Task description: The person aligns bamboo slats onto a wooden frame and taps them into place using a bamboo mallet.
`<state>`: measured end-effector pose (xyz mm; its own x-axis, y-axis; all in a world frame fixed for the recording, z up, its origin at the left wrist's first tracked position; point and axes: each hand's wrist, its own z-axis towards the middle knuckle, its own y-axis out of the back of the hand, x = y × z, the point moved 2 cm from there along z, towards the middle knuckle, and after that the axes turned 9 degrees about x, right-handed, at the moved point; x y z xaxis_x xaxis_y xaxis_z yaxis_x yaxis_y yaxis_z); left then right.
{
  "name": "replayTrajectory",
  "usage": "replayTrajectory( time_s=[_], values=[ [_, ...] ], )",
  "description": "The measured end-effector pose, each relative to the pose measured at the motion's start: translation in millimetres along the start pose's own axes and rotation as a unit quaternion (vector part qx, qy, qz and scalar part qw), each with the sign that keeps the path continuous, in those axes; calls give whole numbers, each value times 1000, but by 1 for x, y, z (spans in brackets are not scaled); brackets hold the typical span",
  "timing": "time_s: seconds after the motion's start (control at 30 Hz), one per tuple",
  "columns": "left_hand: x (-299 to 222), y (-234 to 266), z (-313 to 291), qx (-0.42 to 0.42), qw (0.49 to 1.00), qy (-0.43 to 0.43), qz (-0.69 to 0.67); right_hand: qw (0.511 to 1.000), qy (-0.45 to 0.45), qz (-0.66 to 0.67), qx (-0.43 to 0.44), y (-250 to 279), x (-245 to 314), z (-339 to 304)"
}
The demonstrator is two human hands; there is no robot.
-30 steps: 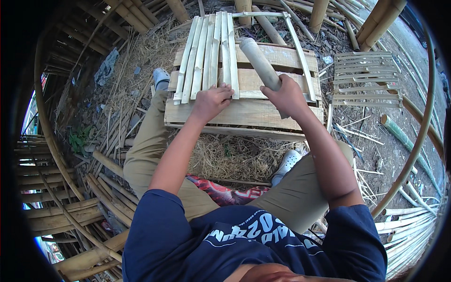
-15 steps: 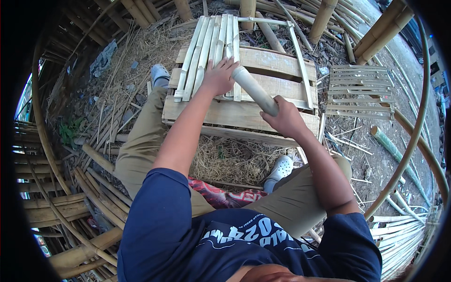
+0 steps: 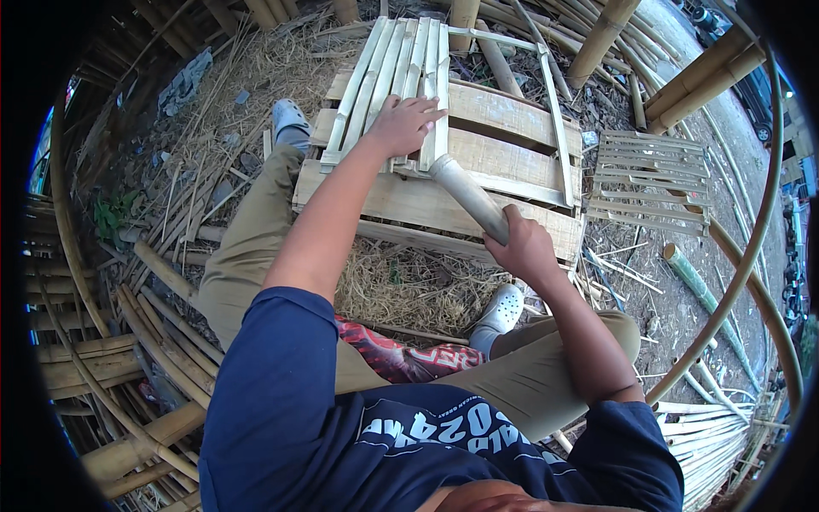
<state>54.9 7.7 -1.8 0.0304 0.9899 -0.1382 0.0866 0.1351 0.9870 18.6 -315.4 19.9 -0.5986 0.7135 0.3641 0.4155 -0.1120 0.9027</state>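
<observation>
My right hand (image 3: 525, 245) is wrapped around the near end of a short, thick bamboo tube (image 3: 469, 200). The tube slants away to the left, its far end by the near tip of the rightmost of several pale bamboo slats (image 3: 377, 81). Whether it touches that slat I cannot tell. My left hand (image 3: 405, 125) lies palm down across the slats, fingers spread to the right. The slats lie side by side on the left of a light bamboo frame (image 3: 553, 119), whose right part is open. Beneath is a low wooden plank table (image 3: 503, 154).
A finished-looking slatted bamboo panel (image 3: 653, 175) lies on the ground to the right. Past it are a green bamboo pole (image 3: 704, 286) and a curved bamboo pole (image 3: 755, 256). Bundled strips (image 3: 704, 439) lie lower right, and stacked bamboo (image 3: 102, 375) stands left. Upright posts (image 3: 601, 43) rise behind the table.
The bamboo tube in my right hand has moved nearer, from beside my left hand to the slats' near ends. My left fingers have turned to the right. The whole view has shifted slightly.
</observation>
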Motion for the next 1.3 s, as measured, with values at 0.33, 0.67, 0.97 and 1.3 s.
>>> replayTrajectory(
  time_s=[0.33,0.67,0.97,1.3],
  values=[
    [8,-10,6,-55,998,-3,-4,998,31,-13,-56,-3,21,-1],
    [7,-12,2,-53,997,13,-54,995,0,19,-99,5,21,-5],
    [9,-15,14,-55,997,23,-42,984,-11,72,-161,27,50,-18],
    [11,-17,7,-121,978,41,-167,997,-46,-46,-42,0,43,-4]
  ],
)
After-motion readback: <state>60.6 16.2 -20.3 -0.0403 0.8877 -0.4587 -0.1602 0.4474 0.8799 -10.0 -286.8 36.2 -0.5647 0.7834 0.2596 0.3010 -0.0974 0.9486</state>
